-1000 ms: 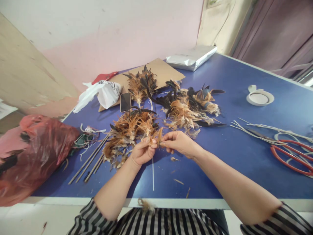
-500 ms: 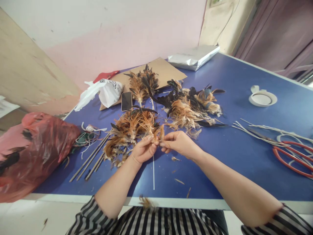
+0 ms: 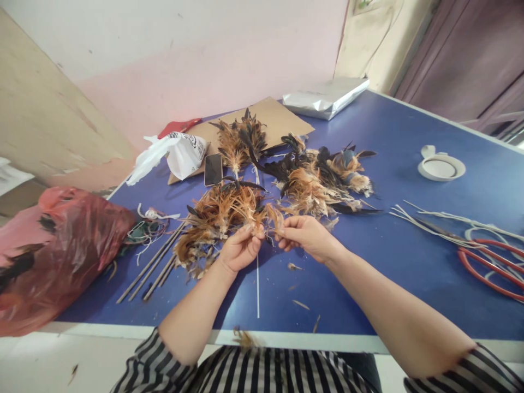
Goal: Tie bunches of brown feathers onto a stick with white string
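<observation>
My left hand (image 3: 242, 246) is closed in a pinch on small orange-brown feathers (image 3: 257, 219), whose lower ends the fingers hide. Just to its right, my right hand (image 3: 305, 238) pinches another brown feather (image 3: 275, 217) between thumb and fingers. A thin white stick (image 3: 257, 289) lies below the left hand, pointing toward the table's front edge. Behind and left of my hands spreads a pile of orange-brown feathers (image 3: 219, 213). A second heap of tan and black feathers (image 3: 311, 185) lies beyond my right hand.
Scissors with red handles (image 3: 487, 256) lie at the right among white cords, below a roll of tape (image 3: 442, 166). Thin sticks (image 3: 153, 265) and a red plastic bag (image 3: 77, 245) are at the left. Farther back are a phone (image 3: 213, 169), cardboard (image 3: 282, 117) and a silver package (image 3: 325, 98).
My right hand has moved slightly to the right, away from my left, with the feather between its fingers. My left hand stays almost in place.
</observation>
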A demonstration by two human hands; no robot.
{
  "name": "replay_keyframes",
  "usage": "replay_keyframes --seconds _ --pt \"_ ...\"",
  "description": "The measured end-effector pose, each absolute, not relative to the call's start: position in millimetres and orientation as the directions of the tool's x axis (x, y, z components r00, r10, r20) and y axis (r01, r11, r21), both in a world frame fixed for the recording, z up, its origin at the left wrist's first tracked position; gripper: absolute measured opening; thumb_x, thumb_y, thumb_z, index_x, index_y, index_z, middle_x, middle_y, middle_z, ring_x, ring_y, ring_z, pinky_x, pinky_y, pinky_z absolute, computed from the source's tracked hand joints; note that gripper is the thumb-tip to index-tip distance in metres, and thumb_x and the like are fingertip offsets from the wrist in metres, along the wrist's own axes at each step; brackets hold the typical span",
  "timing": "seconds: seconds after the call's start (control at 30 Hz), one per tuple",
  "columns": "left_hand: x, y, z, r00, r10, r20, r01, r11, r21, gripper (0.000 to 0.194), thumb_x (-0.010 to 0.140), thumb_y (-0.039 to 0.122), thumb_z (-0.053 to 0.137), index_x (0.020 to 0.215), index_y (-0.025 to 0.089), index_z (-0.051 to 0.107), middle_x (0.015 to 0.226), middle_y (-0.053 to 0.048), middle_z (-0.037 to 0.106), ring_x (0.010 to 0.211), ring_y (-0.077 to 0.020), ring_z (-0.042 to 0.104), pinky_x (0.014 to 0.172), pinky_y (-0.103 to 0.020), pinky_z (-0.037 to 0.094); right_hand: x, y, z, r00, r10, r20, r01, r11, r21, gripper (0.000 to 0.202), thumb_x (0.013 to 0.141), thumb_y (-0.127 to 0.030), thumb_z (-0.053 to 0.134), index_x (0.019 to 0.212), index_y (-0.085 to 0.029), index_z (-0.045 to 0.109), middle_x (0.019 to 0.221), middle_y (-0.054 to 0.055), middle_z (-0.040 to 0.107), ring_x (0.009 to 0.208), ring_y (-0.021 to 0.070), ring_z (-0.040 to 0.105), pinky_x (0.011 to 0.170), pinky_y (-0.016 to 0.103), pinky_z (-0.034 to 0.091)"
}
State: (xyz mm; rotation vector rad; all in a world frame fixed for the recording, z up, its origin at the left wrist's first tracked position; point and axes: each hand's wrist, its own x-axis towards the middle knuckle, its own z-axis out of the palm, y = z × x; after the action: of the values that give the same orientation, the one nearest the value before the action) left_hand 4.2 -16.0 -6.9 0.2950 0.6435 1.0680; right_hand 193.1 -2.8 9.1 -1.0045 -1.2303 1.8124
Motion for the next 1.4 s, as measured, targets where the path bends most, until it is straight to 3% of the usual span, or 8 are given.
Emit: replay_keyframes --seconds 0.17,0.33,0.67,0.87,0.93,1.07,1.23,1.4 --pt "1.8 -8.6 -3.6 0.225 0.892 -0.391 -0.825 0.388 0.410 0.021 0.084 0.008 0.037 0.082 0.009 0.058 0.074 -0.007 0.060 0.066 -0.0071 0.059 0.056 -0.012 0.051 211.2 12.5 7.3 -0.328 0.910 -0.253 -0.419 -0.381 -0.824 0.014 0.063 -0.023 0.068 0.065 -0.015 0.057 0.064 0.000 0.063 0.050 0.0062 0.056 0.049 0.018 0.048" --pt "1.3 -2.6 -8.8 0.193 0.892 -0.410 -0.855 0.357 0.375 0.023 0.085 0.009 0.039 0.079 0.009 0.061 0.076 -0.008 0.063 0.073 -0.0092 0.062 0.061 -0.014 0.052 220.7 20.3 5.5 -0.237 0.943 -0.235 -0.522 -0.327 -0.787 0.009 0.066 -0.018 0.065 0.069 -0.017 0.056 0.066 -0.001 0.061 0.051 0.0061 0.054 0.048 0.016 0.048" --pt "4.8 -11.2 -6.9 0.261 0.871 -0.417 -0.810 0.433 0.396 0.020 0.082 0.005 0.040 0.082 0.008 0.059 0.072 -0.008 0.061 0.066 -0.0088 0.061 0.057 -0.014 0.052 206.9 10.2 3.2 -0.342 0.915 -0.216 -0.293 -0.322 -0.900 0.021 0.063 -0.027 0.071 0.066 -0.014 0.054 0.079 0.005 0.066 0.056 0.0085 0.060 0.046 0.017 0.046" --pt "8.1 -14.9 -12.1 0.342 0.883 -0.322 -0.681 0.469 0.562 0.013 0.077 0.003 0.048 0.079 0.007 0.060 0.073 -0.008 0.062 0.065 -0.0094 0.062 0.059 -0.014 0.051 205.3 8.7 2.5 -0.475 0.843 -0.253 -0.337 -0.440 -0.832 0.023 0.068 -0.033 0.067 0.079 -0.014 0.059 0.084 0.007 0.065 0.058 0.0103 0.060 0.046 0.019 0.046" --pt "8.5 -15.0 -14.9 0.392 0.878 -0.275 -0.624 0.473 0.622 0.008 0.075 0.005 0.053 0.079 0.007 0.061 0.073 -0.007 0.062 0.066 -0.0097 0.062 0.061 -0.014 0.051 204.2 6.7 5.5 -0.496 0.832 -0.250 -0.334 -0.448 -0.829 0.027 0.069 -0.037 0.066 0.085 -0.016 0.059 0.077 0.003 0.063 0.052 0.0082 0.057 0.040 0.017 0.042" --pt "8.4 -15.9 -18.3 0.462 0.858 -0.225 -0.544 0.475 0.692 0.008 0.072 0.012 0.061 0.077 0.006 0.061 0.072 -0.006 0.062 0.065 -0.0088 0.061 0.062 -0.015 0.051 201.3 3.3 8.2 -0.534 0.808 -0.249 -0.294 -0.453 -0.841 0.038 0.064 -0.033 0.071 0.097 -0.021 0.056 0.052 -0.008 0.049 0.034 0.0001 0.035 0.032 0.011 0.022" --pt "7.7 -16.9 -17.8 0.469 0.848 -0.247 -0.507 0.488 0.710 0.010 0.069 0.014 0.064 0.077 0.007 0.061 0.070 -0.006 0.061 0.062 -0.0087 0.061 0.059 -0.015 0.051 208.3 10.6 0.2 -0.529 0.801 -0.280 -0.143 -0.409 -0.901 0.026 0.062 -0.035 0.071 0.070 -0.015 0.057 0.038 -0.008 0.041 0.031 0.0019 0.032 0.031 0.014 0.021" --pt "5.1 -15.3 -11.0 0.384 0.883 -0.271 -0.626 0.464 0.627 0.007 0.072 0.005 0.056 0.076 0.009 0.060 0.075 -0.006 0.060 0.065 -0.0064 0.059 0.057 -0.010 0.050 229.1 29.3 -5.9 -0.290 0.924 -0.250 -0.142 -0.300 -0.943 0.030 0.060 -0.038 0.072 0.063 -0.015 0.053 0.041 -0.007 0.043 0.034 0.0026 0.034 0.033 0.015 0.025"
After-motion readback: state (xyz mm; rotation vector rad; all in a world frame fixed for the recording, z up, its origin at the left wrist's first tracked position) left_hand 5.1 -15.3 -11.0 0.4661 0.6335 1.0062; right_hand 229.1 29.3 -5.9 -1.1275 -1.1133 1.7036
